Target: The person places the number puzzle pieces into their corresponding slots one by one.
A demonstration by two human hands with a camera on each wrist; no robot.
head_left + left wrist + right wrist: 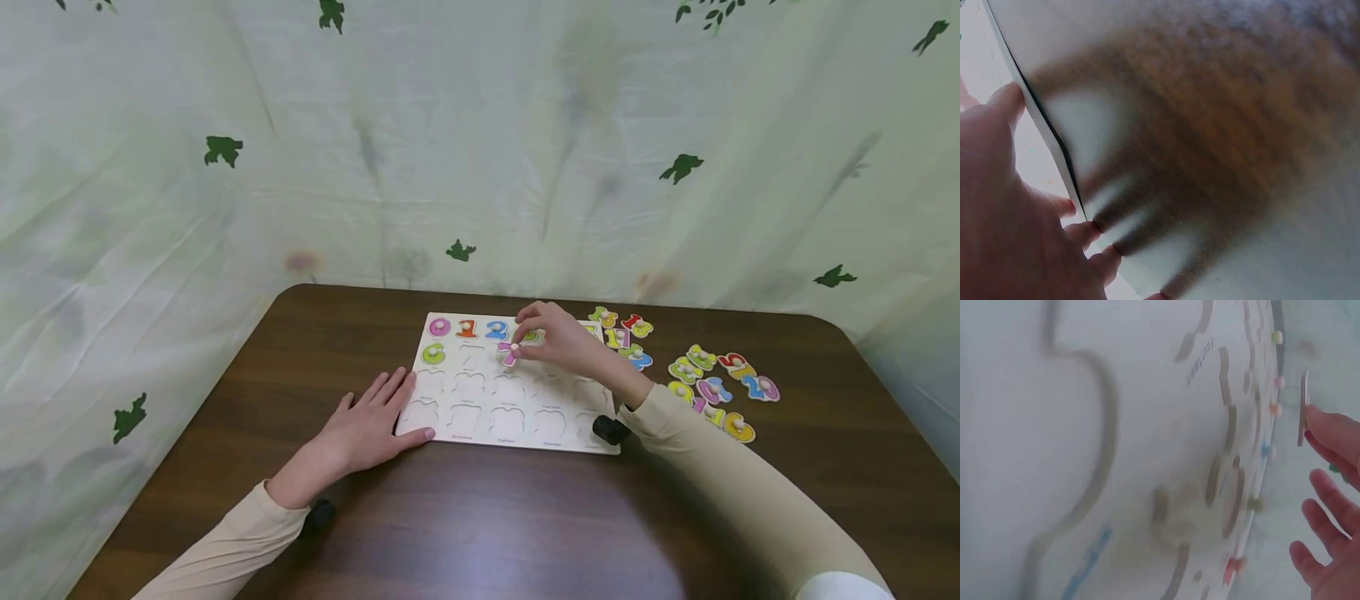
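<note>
altogether, one white puzzle board (486, 404) bears four plainly visible seated number pieces, the pink 0 (439, 327), orange 1 (467, 328), blue 2 (497, 330) and green 6 (433, 354), plus others in its top row partly covered; its lower two rows show five cut recesses each. one pink piece (508, 355) is over the board's second row, its knob pinched between thumb and finger of the right hand (558, 340), whose other fingers spread apart. the left hand (367, 429) lies with fingers straight and fanned at the board's left edge, thumb on its lower left corner, holding nothing. to the board's right are two clusters of loose pieces: four in the near cluster (636, 358), about eight in the far cluster (738, 427), overlapping too much to count surely. the right hand hides part of the board's top row, and a black device (611, 430) at the right cuff covers its lower right corner. under the board stretches a dark wooden table (480, 517); behind it hangs a pale cloth (465, 167).
</note>
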